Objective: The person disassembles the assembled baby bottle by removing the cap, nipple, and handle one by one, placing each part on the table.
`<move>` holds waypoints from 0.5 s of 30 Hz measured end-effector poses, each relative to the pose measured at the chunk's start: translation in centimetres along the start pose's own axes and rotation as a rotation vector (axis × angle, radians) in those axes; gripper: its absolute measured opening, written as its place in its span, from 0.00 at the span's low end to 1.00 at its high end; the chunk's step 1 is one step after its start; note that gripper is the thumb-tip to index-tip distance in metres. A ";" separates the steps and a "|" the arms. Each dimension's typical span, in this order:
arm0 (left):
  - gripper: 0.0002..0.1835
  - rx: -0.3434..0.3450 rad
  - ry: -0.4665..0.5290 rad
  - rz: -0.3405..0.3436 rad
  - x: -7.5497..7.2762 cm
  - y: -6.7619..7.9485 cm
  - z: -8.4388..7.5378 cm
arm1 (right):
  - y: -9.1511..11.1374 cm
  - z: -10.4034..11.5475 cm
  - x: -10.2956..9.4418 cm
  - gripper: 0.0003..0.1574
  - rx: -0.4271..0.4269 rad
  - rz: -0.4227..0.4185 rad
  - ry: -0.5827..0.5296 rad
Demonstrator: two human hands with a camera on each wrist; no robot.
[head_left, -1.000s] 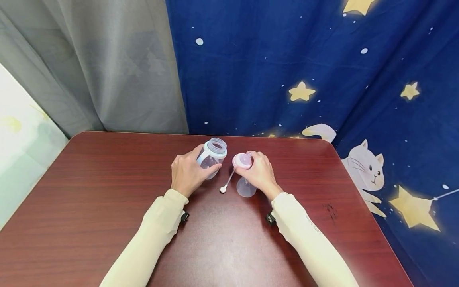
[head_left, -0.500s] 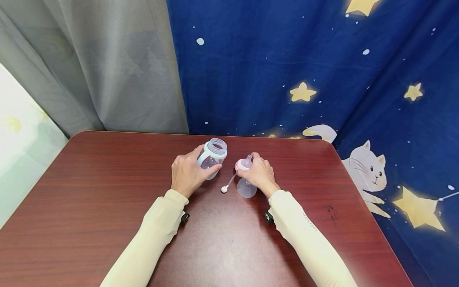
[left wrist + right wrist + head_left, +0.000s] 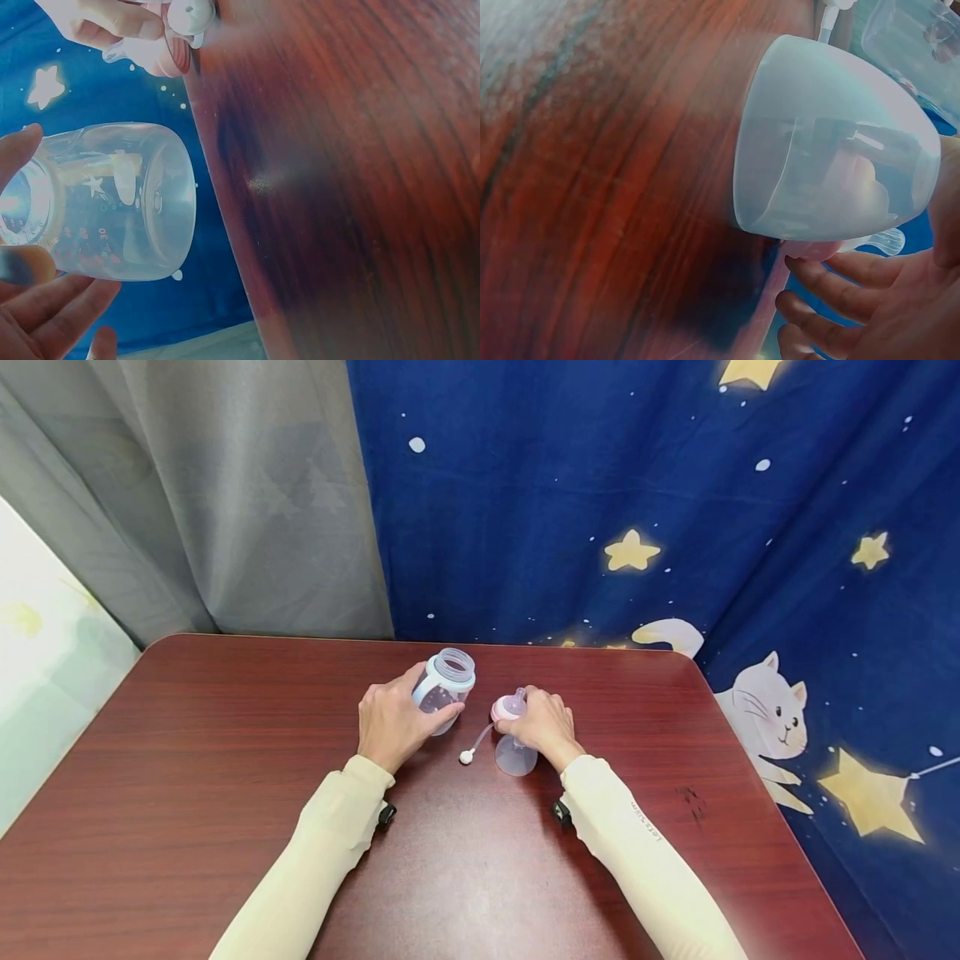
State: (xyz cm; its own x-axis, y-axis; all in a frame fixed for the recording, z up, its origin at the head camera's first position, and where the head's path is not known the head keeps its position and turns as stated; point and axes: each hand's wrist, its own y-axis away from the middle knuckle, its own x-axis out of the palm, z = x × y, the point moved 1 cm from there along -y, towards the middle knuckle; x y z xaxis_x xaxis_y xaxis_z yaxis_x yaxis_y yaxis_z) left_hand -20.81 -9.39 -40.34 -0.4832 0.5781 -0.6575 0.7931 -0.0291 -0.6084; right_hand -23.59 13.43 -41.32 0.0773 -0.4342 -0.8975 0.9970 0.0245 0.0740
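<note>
My left hand (image 3: 395, 720) grips a clear baby bottle (image 3: 446, 695) round its side. The bottle is uncapped, tilted, with a threaded mouth and a pale blue-white collar and handle. In my right hand (image 3: 543, 725) is a pink-and-white nipple collar (image 3: 506, 707) with a clear nipple, pinched between thumb and fingers. From it hangs a thin straw with a white weighted ball (image 3: 467, 757) at its end, left of the hand. Below the right hand a clear dome cap (image 3: 832, 142) stands on the table. Bottle and nipple collar are apart.
The dark red wooden table (image 3: 225, 793) reaches out on both sides of the arms. Behind it hang a grey curtain (image 3: 285, 510) and a blue curtain (image 3: 510, 510) with stars, close to the table's far edge.
My right hand has turned the nipple collar so the nipple points more upward, and shifted slightly toward me. The straw swung with it. My left hand and the bottle stay put.
</note>
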 end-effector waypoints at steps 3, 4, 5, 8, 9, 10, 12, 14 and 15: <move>0.40 -0.001 0.000 0.000 0.0 0.0 0.0 | 0.0 0.1 -0.1 0.39 0.001 0.004 0.000; 0.40 -0.001 -0.002 0.001 0.0 0.0 0.0 | 0.1 0.1 -0.1 0.39 0.003 0.006 0.000; 0.40 -0.001 0.000 0.003 0.0 0.0 0.0 | 0.1 0.1 -0.1 0.39 0.006 0.007 -0.001; 0.40 -0.001 0.007 0.006 0.1 -0.1 0.0 | 0.1 0.2 -0.1 0.38 0.012 0.004 0.004; 0.40 -0.002 0.008 0.007 0.1 -0.1 0.0 | 0.1 0.2 -0.1 0.37 0.013 0.003 0.006; 0.40 -0.002 0.011 0.006 0.1 -0.1 0.0 | 0.1 0.2 -0.1 0.37 0.013 0.002 0.007; 0.40 -0.003 0.013 0.006 0.1 -0.1 0.0 | 0.1 0.3 -0.1 0.38 0.012 0.001 0.006; 0.40 -0.004 0.015 0.007 0.0 -0.2 0.0 | 0.2 0.3 -0.1 0.39 0.009 0.003 -0.006; 0.40 -0.006 0.013 0.010 0.0 -0.2 0.0 | 0.2 0.3 -0.1 0.40 0.004 0.005 -0.009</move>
State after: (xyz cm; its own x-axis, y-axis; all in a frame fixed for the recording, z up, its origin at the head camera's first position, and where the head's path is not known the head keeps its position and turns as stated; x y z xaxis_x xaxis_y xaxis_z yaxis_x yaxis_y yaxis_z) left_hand -20.95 -9.34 -40.20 -0.4705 0.5882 -0.6578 0.8001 -0.0300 -0.5991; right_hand -23.37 13.20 -41.03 0.0818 -0.4422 -0.8932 0.9965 0.0226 0.0800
